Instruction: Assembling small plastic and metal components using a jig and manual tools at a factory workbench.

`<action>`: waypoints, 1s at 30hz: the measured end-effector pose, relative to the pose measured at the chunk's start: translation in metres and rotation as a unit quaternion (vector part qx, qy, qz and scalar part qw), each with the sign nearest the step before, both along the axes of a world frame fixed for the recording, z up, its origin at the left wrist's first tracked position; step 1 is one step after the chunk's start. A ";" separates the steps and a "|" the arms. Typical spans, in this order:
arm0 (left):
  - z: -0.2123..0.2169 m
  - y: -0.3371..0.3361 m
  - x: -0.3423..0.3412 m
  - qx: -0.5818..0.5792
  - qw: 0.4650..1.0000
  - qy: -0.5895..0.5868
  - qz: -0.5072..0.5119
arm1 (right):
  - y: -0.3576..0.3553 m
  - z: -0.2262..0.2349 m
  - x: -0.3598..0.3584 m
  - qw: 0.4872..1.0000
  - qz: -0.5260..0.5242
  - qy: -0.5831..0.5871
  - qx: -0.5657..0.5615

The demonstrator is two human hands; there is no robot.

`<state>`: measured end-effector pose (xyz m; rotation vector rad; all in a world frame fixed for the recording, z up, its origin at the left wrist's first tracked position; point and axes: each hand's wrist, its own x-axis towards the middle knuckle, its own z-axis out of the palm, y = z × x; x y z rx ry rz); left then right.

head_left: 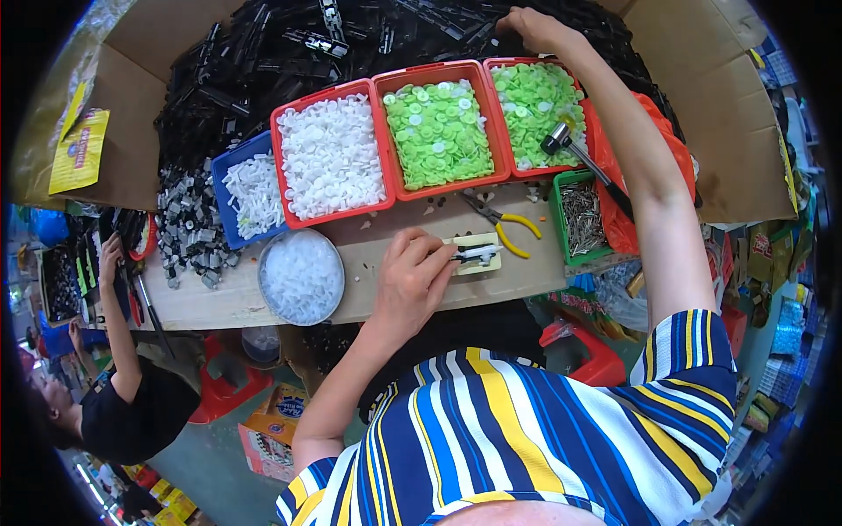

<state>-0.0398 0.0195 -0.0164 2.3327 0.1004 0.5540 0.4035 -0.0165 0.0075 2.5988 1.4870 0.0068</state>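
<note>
My left hand [412, 273] pinches a small black-and-white plastic part [475, 253] at the table's front. That part rests on a cream-coloured block [487, 238], and my fingers cover its left end. Stretched far forward, my right hand [537, 31] is at the heap of black plastic parts [281, 66]. Its fingers are bent together at the heap, and what they hold, if anything, is hidden among the dark pieces. Yellow-handled pliers [502, 221] lie just right of the block. A hammer [583, 158] leans across the right-hand red tray, under my right forearm.
Red trays hold white pieces [329, 158] and green discs [438, 131]. A blue tray [230, 200], a round bowl of translucent pieces [303, 276] and a green tray of metal pins [579, 219] stand nearby. Cardboard walls [728, 114] flank the heap. Another person [132, 394] works at left.
</note>
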 end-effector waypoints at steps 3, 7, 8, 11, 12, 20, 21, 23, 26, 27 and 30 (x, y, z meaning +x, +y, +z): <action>0.000 0.003 0.001 -0.003 1.000 -0.001 -0.007 | 0.006 -0.014 0.026 0.999 0.041 0.002 0.006; 0.000 0.005 0.002 -0.002 1.000 -0.003 -0.009 | -0.006 -0.014 0.029 0.992 0.120 -0.001 0.039; -0.001 0.005 0.002 -0.003 1.000 -0.003 -0.009 | -0.011 -0.014 0.028 0.992 0.120 -0.001 0.038; -0.001 0.005 0.002 0.001 1.000 0.001 -0.012 | -0.022 -0.008 0.020 0.987 0.131 -0.039 0.089; 0.000 0.004 0.001 0.002 1.000 0.002 -0.012 | -0.023 -0.002 0.016 0.985 0.139 -0.051 0.090; 0.003 0.000 0.003 0.018 1.000 -0.002 -0.006 | -0.041 0.063 -0.018 0.974 0.190 -0.002 0.127; 0.004 -0.001 0.003 0.020 1.000 -0.005 -0.006 | -0.045 0.067 -0.021 0.969 0.200 -0.007 0.145; 0.005 -0.002 0.002 0.022 1.000 -0.009 -0.006 | -0.050 0.077 -0.036 0.969 0.196 0.001 0.152; 0.004 0.000 -0.002 0.022 1.000 -0.011 0.007 | -0.040 0.088 -0.084 0.963 0.209 0.036 0.168; 0.005 0.000 -0.001 0.023 1.000 -0.014 0.005 | -0.035 0.071 -0.087 0.954 0.227 -0.014 0.195; 0.011 0.003 -0.002 0.028 0.999 -0.021 0.010 | -0.034 0.059 -0.122 0.952 0.217 0.014 0.217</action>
